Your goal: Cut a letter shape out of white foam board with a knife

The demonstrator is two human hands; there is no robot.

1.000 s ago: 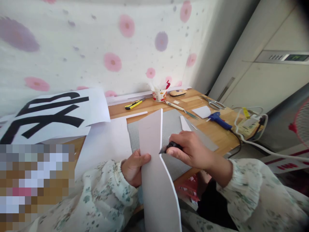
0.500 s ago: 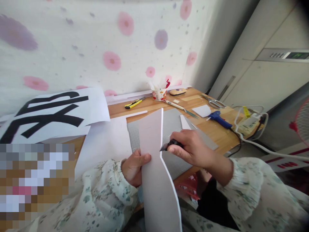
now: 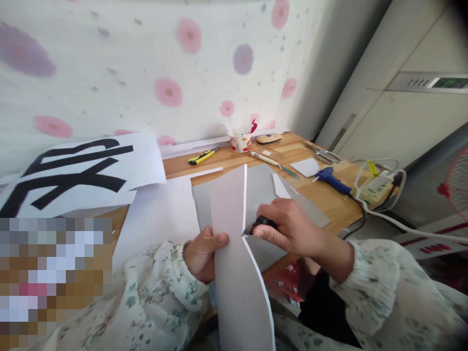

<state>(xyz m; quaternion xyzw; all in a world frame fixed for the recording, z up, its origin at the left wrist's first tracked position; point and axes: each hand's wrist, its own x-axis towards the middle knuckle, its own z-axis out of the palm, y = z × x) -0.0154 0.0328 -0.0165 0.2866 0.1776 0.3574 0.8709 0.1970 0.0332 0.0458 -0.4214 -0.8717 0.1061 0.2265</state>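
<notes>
held upright over the desk (image 3: 329, 200): long white board (image 3: 234, 253), long axis running away from the body. left hand (image 3: 203, 253) gripping its left edge, right hand (image 3: 288, 226) closed around a small knife (image 3: 256, 224), blade tip touching the right edge at the notch, so nearer the right hand.

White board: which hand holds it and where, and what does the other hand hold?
The left hand holds the white board by its left edge; the right hand holds a dark cutter by its body.

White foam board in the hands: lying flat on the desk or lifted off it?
Lifted. The left hand grips the white board at its edge, tilted above the gray mat, while the right hand presses a black knife against its edge.
</notes>
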